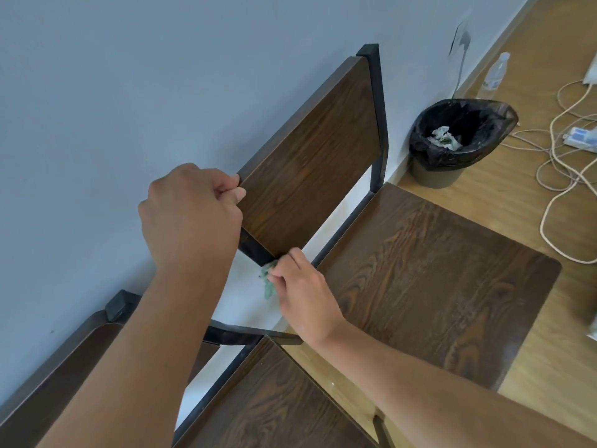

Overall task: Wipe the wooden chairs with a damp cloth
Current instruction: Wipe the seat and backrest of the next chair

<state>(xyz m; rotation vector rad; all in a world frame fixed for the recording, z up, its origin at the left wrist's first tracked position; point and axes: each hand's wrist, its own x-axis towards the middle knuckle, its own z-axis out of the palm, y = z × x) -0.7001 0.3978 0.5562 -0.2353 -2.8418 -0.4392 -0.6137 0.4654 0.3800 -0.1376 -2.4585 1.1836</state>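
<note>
Bin (458, 140) right of chair (420, 270), against wall (129, 92).

Pale blue wall (129, 92), wood-look floor (533, 43) — lined bin (458, 140), loose cables (562, 163)

Even, soft daylight, bright; no hard shadows. Faint sheen on chair seat (436, 279). Wide-angle bending of wall (129, 92) and floor (533, 43) lines toward edges. Slight overall softness.
</note>
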